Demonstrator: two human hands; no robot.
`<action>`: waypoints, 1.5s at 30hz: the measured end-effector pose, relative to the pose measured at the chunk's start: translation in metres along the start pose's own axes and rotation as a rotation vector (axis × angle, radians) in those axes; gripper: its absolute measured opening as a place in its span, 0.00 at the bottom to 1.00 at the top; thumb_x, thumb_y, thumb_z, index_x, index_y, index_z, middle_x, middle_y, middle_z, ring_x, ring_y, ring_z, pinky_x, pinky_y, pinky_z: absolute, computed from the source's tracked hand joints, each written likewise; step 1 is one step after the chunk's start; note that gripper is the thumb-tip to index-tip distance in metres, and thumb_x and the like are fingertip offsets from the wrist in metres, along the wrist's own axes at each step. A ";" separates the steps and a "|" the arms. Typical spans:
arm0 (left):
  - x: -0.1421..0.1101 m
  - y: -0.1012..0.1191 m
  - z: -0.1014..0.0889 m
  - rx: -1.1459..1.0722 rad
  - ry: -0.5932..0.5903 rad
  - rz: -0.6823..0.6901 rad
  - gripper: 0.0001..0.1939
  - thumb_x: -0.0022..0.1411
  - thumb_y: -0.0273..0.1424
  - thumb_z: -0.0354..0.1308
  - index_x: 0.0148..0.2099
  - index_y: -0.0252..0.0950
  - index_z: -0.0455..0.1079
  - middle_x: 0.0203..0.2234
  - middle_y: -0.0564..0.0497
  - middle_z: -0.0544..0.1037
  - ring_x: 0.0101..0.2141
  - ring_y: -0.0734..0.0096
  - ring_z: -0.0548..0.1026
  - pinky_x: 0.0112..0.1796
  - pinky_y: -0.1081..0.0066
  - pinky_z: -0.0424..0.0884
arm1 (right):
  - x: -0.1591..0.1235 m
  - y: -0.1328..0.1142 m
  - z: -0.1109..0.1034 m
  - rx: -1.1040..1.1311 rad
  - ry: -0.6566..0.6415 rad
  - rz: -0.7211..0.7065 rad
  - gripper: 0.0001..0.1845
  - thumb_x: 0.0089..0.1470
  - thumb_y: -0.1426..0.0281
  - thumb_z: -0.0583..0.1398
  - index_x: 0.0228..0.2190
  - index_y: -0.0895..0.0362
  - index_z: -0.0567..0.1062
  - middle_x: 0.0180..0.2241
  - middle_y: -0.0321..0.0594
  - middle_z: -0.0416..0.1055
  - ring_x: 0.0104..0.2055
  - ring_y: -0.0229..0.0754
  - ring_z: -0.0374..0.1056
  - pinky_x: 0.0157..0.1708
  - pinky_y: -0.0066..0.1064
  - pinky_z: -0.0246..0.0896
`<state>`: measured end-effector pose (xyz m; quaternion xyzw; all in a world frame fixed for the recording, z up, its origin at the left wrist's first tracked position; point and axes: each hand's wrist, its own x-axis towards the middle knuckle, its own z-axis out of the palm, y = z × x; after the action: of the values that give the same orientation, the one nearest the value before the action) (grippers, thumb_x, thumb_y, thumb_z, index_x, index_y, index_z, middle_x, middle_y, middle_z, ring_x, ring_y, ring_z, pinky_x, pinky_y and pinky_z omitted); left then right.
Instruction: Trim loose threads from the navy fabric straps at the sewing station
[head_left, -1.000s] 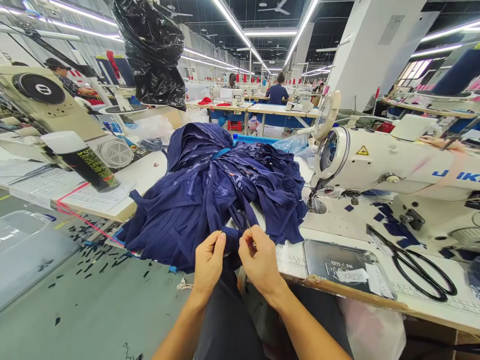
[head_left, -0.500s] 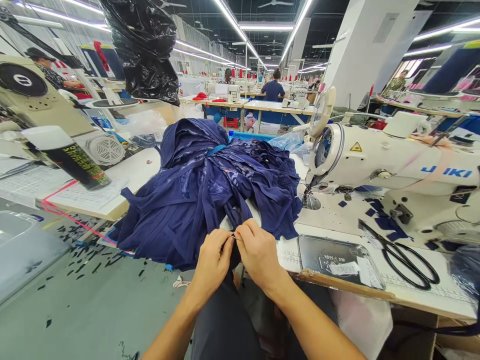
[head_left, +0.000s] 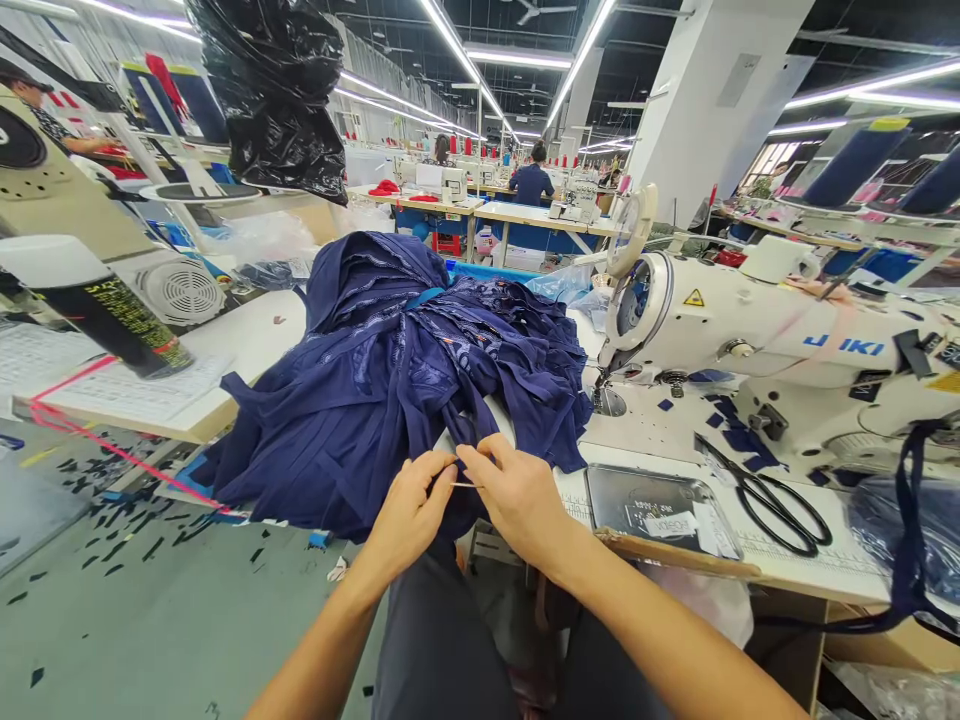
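A large heap of navy blue fabric (head_left: 390, 370) lies on the sewing table's left end and hangs over its front edge. My left hand (head_left: 409, 510) and my right hand (head_left: 514, 495) meet at the heap's near edge, both pinched on a dark strip of the fabric. A thin light sliver, perhaps a thread or small tool, shows between the fingertips. Both forearms reach up from the bottom of the view, over my dark trousers.
A white JUKI sewing machine (head_left: 757, 330) stands right of the heap. Black scissors (head_left: 765, 495) and a metal plate (head_left: 656, 500) lie on the table near its front edge. A black spray can (head_left: 112, 310) stands at left. Fabric scraps litter the floor (head_left: 112, 560). Other people work at distant tables.
My hands have moved together at the heap's edge, and the fingertips now touch on the strip. The view has shifted slightly right.
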<state>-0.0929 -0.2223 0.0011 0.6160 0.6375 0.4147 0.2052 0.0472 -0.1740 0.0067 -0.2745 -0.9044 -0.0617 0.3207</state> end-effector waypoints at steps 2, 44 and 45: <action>0.000 0.000 0.000 -0.032 -0.015 -0.007 0.14 0.56 0.38 0.45 0.28 0.37 0.67 0.25 0.51 0.73 0.28 0.67 0.68 0.34 0.70 0.61 | 0.003 -0.001 0.000 -0.099 -0.005 -0.099 0.13 0.57 0.76 0.47 0.35 0.59 0.71 0.29 0.41 0.66 0.22 0.35 0.60 0.22 0.28 0.51; 0.008 0.007 0.006 -0.852 0.269 -0.340 0.11 0.45 0.37 0.61 0.26 0.32 0.70 0.17 0.56 0.71 0.22 0.77 0.67 0.28 0.77 0.65 | 0.005 0.025 -0.031 0.309 -0.139 -0.010 0.17 0.60 0.71 0.42 0.40 0.59 0.69 0.28 0.38 0.68 0.26 0.35 0.61 0.25 0.28 0.49; 0.008 0.008 0.008 -0.868 0.288 -0.335 0.11 0.44 0.36 0.61 0.25 0.33 0.70 0.17 0.56 0.71 0.22 0.77 0.67 0.28 0.78 0.65 | 0.003 0.024 -0.031 0.251 -0.087 -0.076 0.17 0.60 0.73 0.43 0.43 0.60 0.68 0.27 0.38 0.68 0.25 0.36 0.60 0.25 0.28 0.48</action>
<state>-0.0826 -0.2128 0.0050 0.2987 0.5179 0.6848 0.4167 0.0747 -0.1612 0.0316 -0.2001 -0.9279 0.0516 0.3104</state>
